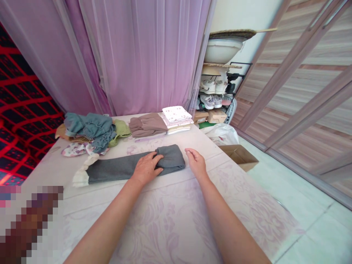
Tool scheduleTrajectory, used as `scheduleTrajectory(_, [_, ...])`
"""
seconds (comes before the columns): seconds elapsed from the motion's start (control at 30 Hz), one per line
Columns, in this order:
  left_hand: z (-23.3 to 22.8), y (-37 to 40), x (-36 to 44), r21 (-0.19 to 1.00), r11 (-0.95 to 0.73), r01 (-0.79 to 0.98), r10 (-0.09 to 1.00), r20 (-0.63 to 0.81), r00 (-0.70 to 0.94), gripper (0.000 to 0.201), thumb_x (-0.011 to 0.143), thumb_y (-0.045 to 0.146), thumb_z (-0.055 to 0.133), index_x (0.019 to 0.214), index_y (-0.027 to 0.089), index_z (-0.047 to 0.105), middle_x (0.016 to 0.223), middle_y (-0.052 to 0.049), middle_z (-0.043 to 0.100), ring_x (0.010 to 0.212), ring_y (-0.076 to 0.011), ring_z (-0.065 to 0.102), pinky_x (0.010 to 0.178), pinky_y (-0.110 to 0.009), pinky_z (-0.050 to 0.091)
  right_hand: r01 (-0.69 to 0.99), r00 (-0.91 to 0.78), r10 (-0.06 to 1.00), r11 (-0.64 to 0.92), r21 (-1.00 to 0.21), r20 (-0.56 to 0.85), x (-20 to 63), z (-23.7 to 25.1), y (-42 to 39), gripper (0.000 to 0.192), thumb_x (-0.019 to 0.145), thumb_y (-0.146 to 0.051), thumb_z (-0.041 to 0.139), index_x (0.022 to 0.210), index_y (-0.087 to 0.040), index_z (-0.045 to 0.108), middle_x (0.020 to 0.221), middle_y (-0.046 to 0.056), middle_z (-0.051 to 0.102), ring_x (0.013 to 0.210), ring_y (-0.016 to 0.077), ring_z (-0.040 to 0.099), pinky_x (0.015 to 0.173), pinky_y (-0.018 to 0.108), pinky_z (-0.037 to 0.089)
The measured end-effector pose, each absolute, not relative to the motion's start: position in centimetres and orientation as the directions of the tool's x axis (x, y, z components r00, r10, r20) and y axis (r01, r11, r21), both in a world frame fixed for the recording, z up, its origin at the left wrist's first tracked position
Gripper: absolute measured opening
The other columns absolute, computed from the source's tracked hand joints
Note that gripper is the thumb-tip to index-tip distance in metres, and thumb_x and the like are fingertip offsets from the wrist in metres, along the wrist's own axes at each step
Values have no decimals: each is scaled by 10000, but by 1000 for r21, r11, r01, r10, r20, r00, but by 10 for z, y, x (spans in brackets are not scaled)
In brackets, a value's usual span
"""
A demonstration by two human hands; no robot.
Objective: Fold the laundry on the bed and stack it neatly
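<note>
A pair of dark grey trousers (115, 169) with cream ruffled ends lies lengthwise across the bed-like surface. Its right part is folded over into a thicker section. My left hand (147, 167) rests on the trousers at the edge of this fold, fingers spread and palm down. Just off the folded right end is my right hand (196, 163), its fingers curled in toward the thumb, apart from the cloth. Nothing shows between those fingers.
Behind the trousers sit a heap of blue-green clothes (89, 128), a green garment (121, 130), folded brown clothes (148, 125) and folded white printed cloths (177, 114). A cardboard box (239, 156) and a shoe rack (217, 88) stand right, near a wardrobe (299, 84). Purple curtains (148, 55) hang behind.
</note>
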State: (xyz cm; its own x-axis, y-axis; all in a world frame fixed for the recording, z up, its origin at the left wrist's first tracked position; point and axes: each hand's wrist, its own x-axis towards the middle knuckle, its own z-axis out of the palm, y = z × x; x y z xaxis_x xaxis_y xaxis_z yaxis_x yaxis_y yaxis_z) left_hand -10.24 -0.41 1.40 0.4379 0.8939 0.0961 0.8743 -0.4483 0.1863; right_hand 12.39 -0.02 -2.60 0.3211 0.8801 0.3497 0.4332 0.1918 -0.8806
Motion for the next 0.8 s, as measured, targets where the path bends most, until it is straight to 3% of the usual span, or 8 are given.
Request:
scheduleTrajectory(0.1, [18, 0, -100, 171, -446, 879, 895, 74, 440, 446, 839, 385, 590, 1277, 319, 531, 1239, -59, 569, 1086, -247, 578, 902, -374, 466, 387, 228, 934, 173, -906, 276, 127, -42, -3, 388, 820, -440, 485, 1045, -180, 664, 1045, 99, 700, 927, 216, 656, 844, 371, 522])
scheduleTrajectory(0.27, [18, 5, -99, 205, -451, 869, 891, 168, 423, 304, 874, 391, 546, 1156, 295, 605, 1116, -41, 587, 1049, -210, 574, 878, -316, 463, 602, 93, 880, 323, -730, 466, 111, -53, -19, 585, 731, -355, 615, 1283, -181, 524, 1307, 120, 556, 1199, 231, 521, 1023, 388, 424])
scheduleTrajectory(0.5, [28, 6, -89, 275, -442, 854, 892, 233, 387, 273, 894, 361, 512, 1146, 277, 573, 1185, -21, 561, 952, -176, 620, 824, -299, 499, 785, 229, 888, 74, -615, 399, 95, -41, -23, 515, 846, -373, 497, 1289, -111, 502, 1177, 170, 619, 1080, 265, 583, 930, 401, 461])
scheduleTrajectory(0.8, [50, 4, -87, 33, -449, 893, 848, 332, 414, 292, 912, 306, 508, 1194, 259, 568, 1271, -58, 546, 1005, -218, 622, 808, -338, 525, 817, 231, 951, -75, -571, 205, 93, -32, -24, 570, 760, -187, 530, 1329, -185, 486, 1094, 89, 681, 956, 235, 621, 849, 332, 451])
